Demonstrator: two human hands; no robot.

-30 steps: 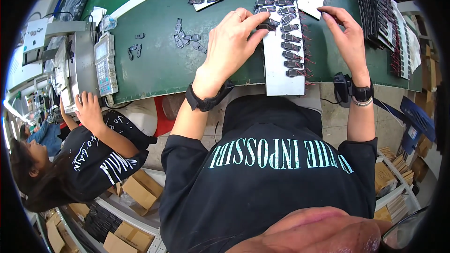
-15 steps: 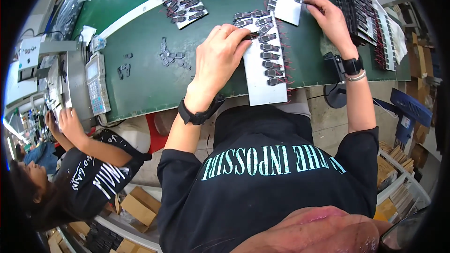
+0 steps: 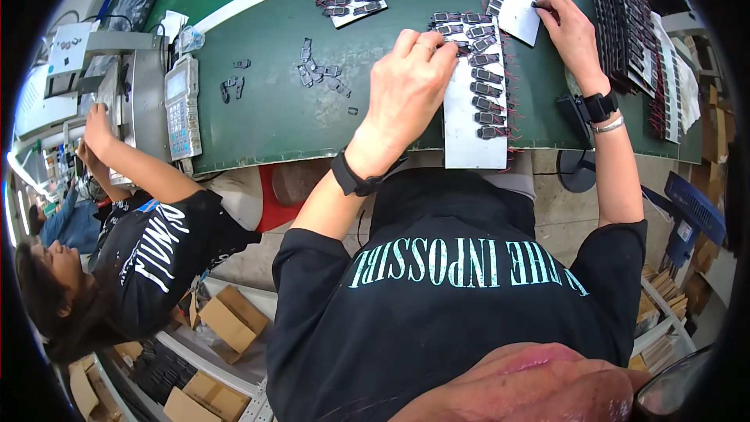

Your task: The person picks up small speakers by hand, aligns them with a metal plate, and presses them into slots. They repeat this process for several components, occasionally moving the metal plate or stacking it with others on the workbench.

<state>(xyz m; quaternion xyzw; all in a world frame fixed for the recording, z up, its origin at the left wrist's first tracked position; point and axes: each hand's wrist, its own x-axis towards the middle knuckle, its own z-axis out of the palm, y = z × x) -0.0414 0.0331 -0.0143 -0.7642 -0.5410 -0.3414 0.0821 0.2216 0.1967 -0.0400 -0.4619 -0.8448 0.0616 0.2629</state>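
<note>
I am seeing one green table point(image 3: 266, 125) carrying three white boards across its middle: a near board point(image 3: 462, 141), a second board point(image 3: 519, 14) and a far-left board point(image 3: 355, 19). Two bare hands are working over them. On the near board, nine black modules point(image 3: 487, 91) are forming the right column; four loose pieces point(image 3: 238, 90) are lying farther left, beside a cluster point(image 3: 332, 71) overlapping too much for counting.

Compared with a second ago, the right hand point(image 3: 574, 39) is sitting farther up the second board's right edge, and a co-worker's arm point(image 3: 152, 168) is stretching farther out.

The near board is jutting past the table's front edge, its long axis pointing away from the body; its modules are lying crosswise, red wires point(image 3: 512, 98) trailing right. The left hand's point(image 3: 412, 82) fingertips are closing in beside a module, the right's are drawing together; I cannot tell whether either is grasping anything.
</note>
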